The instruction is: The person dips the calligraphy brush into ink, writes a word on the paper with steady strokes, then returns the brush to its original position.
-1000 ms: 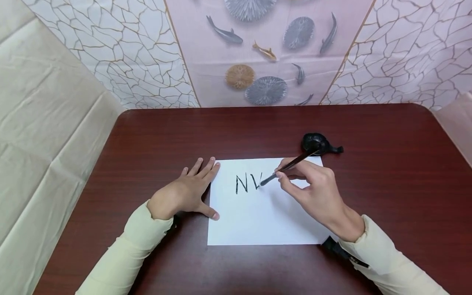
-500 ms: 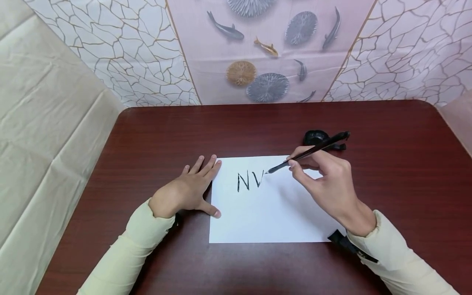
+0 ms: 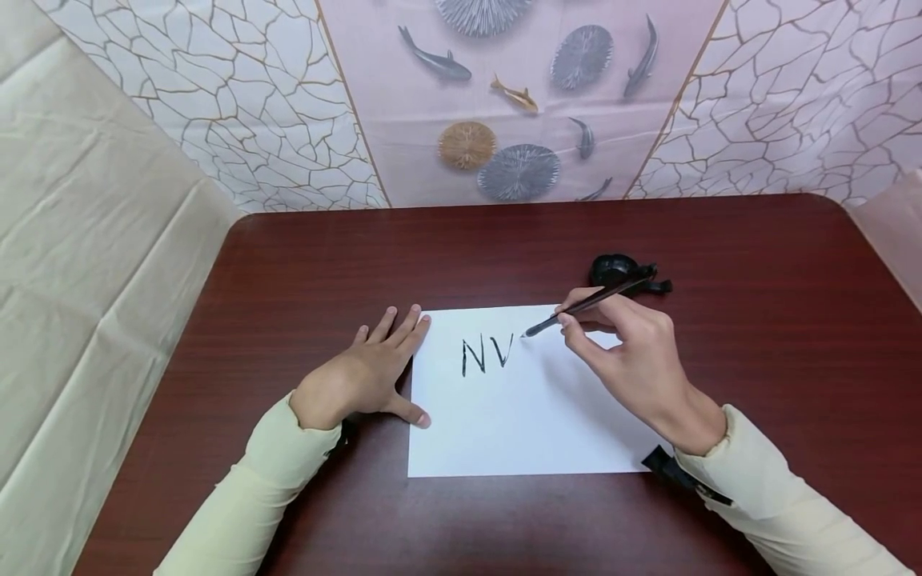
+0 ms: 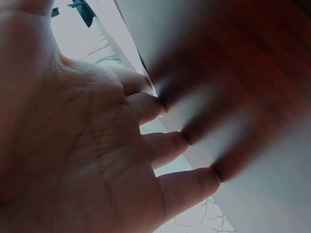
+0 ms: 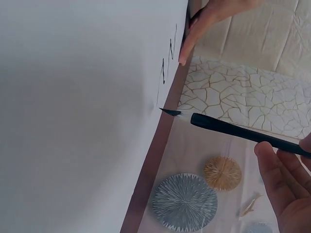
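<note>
Since a second earlier, our brush (image 5: 218,124) had shifted from the foot of the V (image 3: 497,352) to just right of its top. Our left hand (image 3: 360,376) lay with fingers spread wide on the bench (image 3: 346,256), index and thumb at the left edge of the paper (image 3: 475,436). Near the sheet's top stood the N (image 3: 474,358), then the V; we judged ourselves between strokes, the next move calling for a clean lowering of the tip. Whether it touched paper, we could not tell. Our right hand (image 3: 630,356) held the brush pinched in its fingers over the sheet's right part; behind was a black object (image 3: 608,268). Our bench was dark reddish wood, with plain pale cloth (image 3: 108,240) at left, patterned cloth (image 3: 281,104) behind, and pinkish cloth (image 3: 896,240) at right.
</note>
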`<act>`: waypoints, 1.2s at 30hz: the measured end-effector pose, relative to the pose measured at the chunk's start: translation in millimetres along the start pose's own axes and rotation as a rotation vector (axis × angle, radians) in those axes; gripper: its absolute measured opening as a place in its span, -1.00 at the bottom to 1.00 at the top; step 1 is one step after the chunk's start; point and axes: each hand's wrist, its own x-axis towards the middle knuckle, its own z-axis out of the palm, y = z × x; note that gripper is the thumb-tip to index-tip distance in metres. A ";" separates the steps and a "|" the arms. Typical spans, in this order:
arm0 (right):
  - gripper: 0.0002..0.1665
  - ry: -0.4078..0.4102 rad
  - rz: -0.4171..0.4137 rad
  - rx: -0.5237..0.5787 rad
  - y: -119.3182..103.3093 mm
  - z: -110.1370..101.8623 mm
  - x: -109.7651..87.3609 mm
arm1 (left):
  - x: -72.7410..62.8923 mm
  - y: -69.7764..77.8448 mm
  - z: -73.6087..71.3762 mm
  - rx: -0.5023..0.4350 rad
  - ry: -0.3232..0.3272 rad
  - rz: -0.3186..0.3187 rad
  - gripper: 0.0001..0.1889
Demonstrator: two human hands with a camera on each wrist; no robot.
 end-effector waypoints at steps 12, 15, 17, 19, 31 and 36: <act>-0.64 -0.006 -0.003 0.003 4.8 1.7 -3.0 | 0.7 0.4 1.4 0.002 0.000 -0.004 0.53; -0.64 -0.024 0.000 -0.005 4.4 1.1 -5.0 | 0.5 0.5 1.5 0.003 -0.002 -0.004 0.53; -0.64 -0.037 0.000 -0.010 3.4 0.1 -6.3 | 0.6 0.3 1.3 0.005 -0.001 -0.005 0.53; -0.64 -0.043 -0.003 -0.010 1.8 -1.0 -7.8 | 0.9 0.3 0.9 0.007 -0.001 -0.005 0.54; -0.62 -0.068 -0.018 -0.025 -7.6 -4.2 -13.2 | 2.1 -0.7 0.3 0.003 0.000 0.000 0.53; -0.66 -0.074 -0.037 -0.021 -12.6 -6.6 -11.0 | 1.2 -0.7 -0.2 -0.005 0.006 0.011 0.51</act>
